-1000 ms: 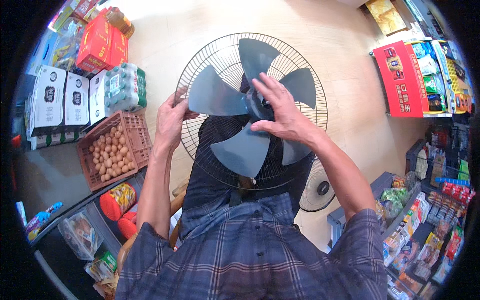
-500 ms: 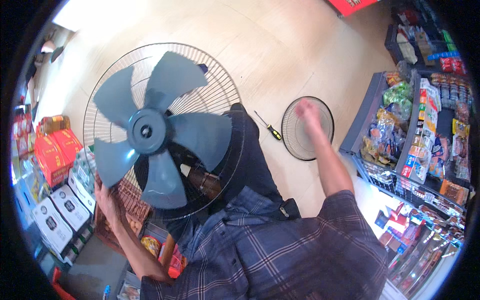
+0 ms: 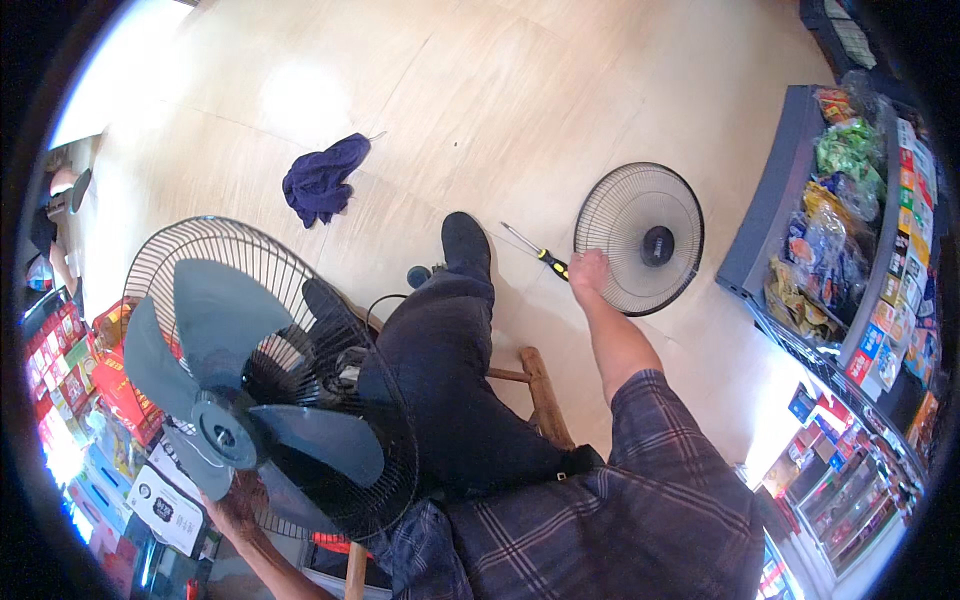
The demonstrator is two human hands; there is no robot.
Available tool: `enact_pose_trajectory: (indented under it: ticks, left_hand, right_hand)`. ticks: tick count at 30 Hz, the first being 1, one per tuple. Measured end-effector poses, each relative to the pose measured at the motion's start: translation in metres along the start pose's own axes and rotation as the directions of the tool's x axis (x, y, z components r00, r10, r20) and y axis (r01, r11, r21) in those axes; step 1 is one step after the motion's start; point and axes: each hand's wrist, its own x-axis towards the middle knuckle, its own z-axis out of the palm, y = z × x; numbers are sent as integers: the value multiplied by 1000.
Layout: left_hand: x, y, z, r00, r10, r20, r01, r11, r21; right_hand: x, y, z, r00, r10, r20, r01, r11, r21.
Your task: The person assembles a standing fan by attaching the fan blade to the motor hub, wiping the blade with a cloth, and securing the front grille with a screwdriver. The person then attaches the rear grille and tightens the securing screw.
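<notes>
A fan head with large grey-blue blades (image 3: 215,310) and an open wire rear grille (image 3: 200,228) leans at my left, tilted over my leg. My left hand (image 3: 236,508) grips the fan at its lower edge, its fingers partly hidden behind a blade and the wires. On the floor to the right lies the round front grille (image 3: 645,200) with a dark centre badge. My right hand (image 3: 588,270) is closed at that grille's left rim, close to the handle end of a yellow-and-black screwdriver (image 3: 552,263). What its fingers hold is hidden.
A dark purple cloth (image 3: 325,180) lies on the floor ahead. Shelves of packaged goods (image 3: 840,230) stand at right, with boxes and cartons (image 3: 165,505) at left. A wooden stool leg (image 3: 545,395) shows beside my leg; my dark shoe (image 3: 466,245) rests near the screwdriver.
The fan has tipped down and to the left, uncovering the cloth and my leg. My right hand has moved from over the front grille to its near left rim. The view has shifted.
</notes>
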Motion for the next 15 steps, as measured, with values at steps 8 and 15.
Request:
enact_pose_trajectory:
  ticks: [8,15]
  left_hand:
    - [41,2,-78,984,175,-36,-156,942,298]
    - [30,0,-29,992,-47,-121,53,997,49]
  right_hand:
    - [37,-6,4,997,58,58,-53,994,-93]
    - [34,20,-23,961,-201,-188,150,956,-252]
